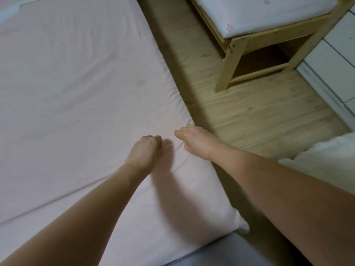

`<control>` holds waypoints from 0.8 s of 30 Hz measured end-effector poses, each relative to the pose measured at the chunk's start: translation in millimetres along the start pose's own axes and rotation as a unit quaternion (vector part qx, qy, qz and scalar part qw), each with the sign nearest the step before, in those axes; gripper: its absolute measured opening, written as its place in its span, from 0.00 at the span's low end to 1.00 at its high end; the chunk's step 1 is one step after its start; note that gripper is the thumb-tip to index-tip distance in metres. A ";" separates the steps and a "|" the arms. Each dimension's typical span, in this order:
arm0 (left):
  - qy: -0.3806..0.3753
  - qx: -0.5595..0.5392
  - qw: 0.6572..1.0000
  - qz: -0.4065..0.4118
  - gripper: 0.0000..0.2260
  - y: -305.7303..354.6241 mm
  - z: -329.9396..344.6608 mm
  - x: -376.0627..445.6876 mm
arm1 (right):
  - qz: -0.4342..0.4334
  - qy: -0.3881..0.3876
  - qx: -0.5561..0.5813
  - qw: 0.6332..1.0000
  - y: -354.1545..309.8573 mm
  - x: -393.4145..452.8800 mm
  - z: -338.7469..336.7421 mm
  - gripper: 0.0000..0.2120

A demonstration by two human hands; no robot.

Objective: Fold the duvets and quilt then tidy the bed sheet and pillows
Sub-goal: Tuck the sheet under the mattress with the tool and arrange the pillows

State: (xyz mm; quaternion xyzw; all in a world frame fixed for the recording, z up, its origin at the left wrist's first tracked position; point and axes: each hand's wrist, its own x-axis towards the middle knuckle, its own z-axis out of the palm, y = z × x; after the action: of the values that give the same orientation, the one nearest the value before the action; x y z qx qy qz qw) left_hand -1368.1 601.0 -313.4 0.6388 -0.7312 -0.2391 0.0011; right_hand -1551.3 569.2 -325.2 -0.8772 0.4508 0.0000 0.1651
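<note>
Pinching sheet [76,89] near bed's right edge: left hand [143,150], fingers curled, fabric creased at fingertips. Right hand [194,141] just beside it at edge, fingers bent down onto sheet; grip cannot be told. Sheet covers mattress, wrinkled at near right corner. Floor [240,112] alongside.

The pale pink cloth bed sheet [76,93] looks matt and softly creased, the light wooden plank floor [249,116] faintly glossy, the pale pine bed frame [230,60] knotty.
</note>
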 end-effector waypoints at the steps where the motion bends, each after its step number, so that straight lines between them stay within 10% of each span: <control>1: -0.001 -0.001 1.000 0.003 0.04 1.5 -1.6 0.2 | -0.003 -0.015 0.006 1.000 0.9 0.2 -0.1 0.11; 12: 0.050 -0.029 0.998 0.032 0.08 6.6 -4.4 2.7 | 0.023 -0.111 0.006 0.994 2.3 10.9 -18.0 0.13; 24: -0.059 -0.024 0.998 0.004 0.09 7.3 -0.1 -1.6 | 0.058 -0.182 -0.098 0.977 -15.8 10.3 -23.0 0.14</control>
State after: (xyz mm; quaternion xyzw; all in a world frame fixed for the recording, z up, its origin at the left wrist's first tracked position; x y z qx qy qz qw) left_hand -1374.5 603.0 -310.3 0.6207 -0.7265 -0.2937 -0.0261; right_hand -1536.1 562.9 -300.5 -0.8470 0.4608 0.2137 0.1570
